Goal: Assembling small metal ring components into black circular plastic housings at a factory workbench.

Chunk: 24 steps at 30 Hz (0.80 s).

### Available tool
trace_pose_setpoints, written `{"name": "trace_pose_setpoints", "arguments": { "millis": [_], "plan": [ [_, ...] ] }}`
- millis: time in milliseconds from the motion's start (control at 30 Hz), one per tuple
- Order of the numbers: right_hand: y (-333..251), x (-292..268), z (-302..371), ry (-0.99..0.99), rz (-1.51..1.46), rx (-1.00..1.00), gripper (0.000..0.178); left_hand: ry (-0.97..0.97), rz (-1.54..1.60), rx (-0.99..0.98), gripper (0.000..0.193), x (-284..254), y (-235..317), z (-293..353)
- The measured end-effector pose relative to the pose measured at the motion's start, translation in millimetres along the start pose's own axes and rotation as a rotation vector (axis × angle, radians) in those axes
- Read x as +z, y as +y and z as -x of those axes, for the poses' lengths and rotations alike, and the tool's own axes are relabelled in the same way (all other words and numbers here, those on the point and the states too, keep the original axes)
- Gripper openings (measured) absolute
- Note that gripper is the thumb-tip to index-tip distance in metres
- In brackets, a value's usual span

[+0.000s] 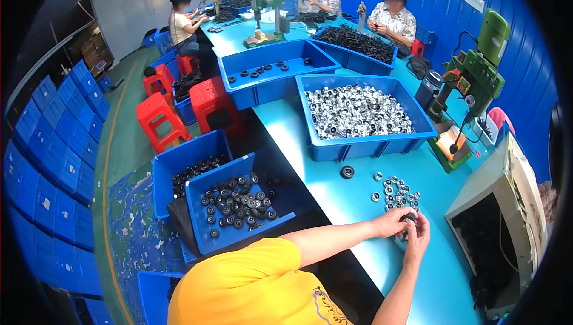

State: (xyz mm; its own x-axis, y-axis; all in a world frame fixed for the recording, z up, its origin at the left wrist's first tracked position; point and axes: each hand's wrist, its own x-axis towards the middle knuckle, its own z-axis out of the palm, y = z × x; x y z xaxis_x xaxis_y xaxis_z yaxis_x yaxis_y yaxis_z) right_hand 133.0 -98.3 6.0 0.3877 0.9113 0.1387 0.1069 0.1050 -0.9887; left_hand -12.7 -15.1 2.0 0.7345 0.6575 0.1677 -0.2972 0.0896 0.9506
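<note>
Over the turquoise table [352,205], my left hand [391,222] and my right hand [419,234] meet, closed around a small black wheel [408,217]. Fingers cover part of it. Just beyond them lies a loose group of clear, shiny small wheels [389,191] with dark centres. One black wheel [347,172] lies apart to their left. Farther back, a blue bin [373,150] holds a heap of similar clear wheels [358,110].
A blue bin [262,93] with a few black wheels stands behind. Lower left, another blue bin [200,238] holds many wheels. A green press [483,80], dark bottle [428,89] and open box [513,176] stand right. Red stools [161,122] and seated people [394,17] are farther off.
</note>
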Motion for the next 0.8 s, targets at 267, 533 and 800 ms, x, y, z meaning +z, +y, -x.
{"name": "trace_pose_setpoints", "arguments": {
  "millis": [267, 533, 800],
  "plan": [
    [18, -11, -4, 0.011, -0.056, 0.025, 0.049, -0.033, -0.076, -0.001, 0.045, 8, 9, 4],
    [13, -13, -3, -0.033, -0.020, 0.105, 0.037, -0.007, -0.306, 0.032, 0.047, 10, 5, 6],
    [19, -8, 3, 0.102, 0.173, -0.121, 0.026, 0.090, -0.549, 0.210, 0.047, 22, 3, 6]
  ]
}}
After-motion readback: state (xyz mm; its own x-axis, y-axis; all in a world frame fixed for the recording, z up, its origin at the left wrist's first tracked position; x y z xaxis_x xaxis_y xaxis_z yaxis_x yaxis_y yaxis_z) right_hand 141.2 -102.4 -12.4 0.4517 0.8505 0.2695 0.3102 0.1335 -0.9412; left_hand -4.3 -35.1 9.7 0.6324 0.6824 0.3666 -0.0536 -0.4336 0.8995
